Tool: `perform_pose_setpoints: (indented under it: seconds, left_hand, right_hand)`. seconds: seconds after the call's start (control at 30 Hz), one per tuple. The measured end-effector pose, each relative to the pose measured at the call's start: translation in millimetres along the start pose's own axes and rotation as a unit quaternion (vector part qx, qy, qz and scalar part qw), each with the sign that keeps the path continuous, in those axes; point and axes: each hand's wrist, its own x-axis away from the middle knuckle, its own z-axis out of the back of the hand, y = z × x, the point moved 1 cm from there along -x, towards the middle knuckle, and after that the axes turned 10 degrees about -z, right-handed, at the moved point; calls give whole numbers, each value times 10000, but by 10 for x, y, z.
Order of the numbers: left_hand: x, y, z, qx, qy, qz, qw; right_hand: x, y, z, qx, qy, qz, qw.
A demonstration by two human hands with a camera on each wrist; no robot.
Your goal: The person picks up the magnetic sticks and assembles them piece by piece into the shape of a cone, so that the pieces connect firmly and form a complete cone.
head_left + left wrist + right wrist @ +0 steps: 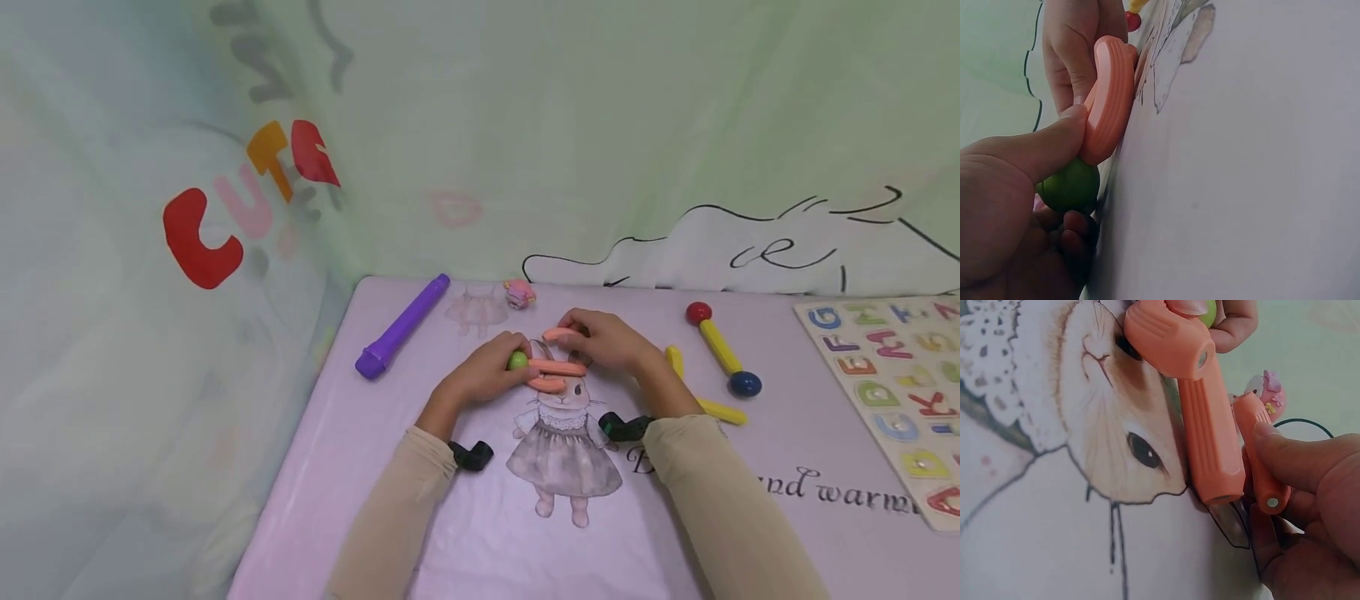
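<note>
My left hand grips a green ball with orange pieces joined at it: a straight stick and a curved piece. In the left wrist view, the thumb lies against the curved orange piece above the green ball. My right hand pinches another orange piece, just beyond the straight stick. The right wrist view shows that piece between thumb and fingers, its silvery end facing out, beside the straight stick.
A purple stick lies at the back left, a small pink toy at the back. Right of my hands are yellow pieces and a yellow stick with red and blue balls. A letter board lies far right.
</note>
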Motion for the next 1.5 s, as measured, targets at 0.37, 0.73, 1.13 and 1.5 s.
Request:
perform_pose_setpoints:
  seconds: [0.37,0.73,1.13,1.5]
  left_hand:
    - [1,38,4,73,-39,-17,10000]
    - [11,28,14,115,-14,79,9999]
    - [-22,55,11,32,34,44,10000]
    - [-9,62,10,-30,7,10,10000]
  right_hand:
    - [28,-23,24,2,-103,-91,9999]
    - [-23,11,11,-66,-185,-167,9997]
    - [-5,1,61,45,-103,-104,9999]
    - [-24,34,39,-18,-225,-169,9996]
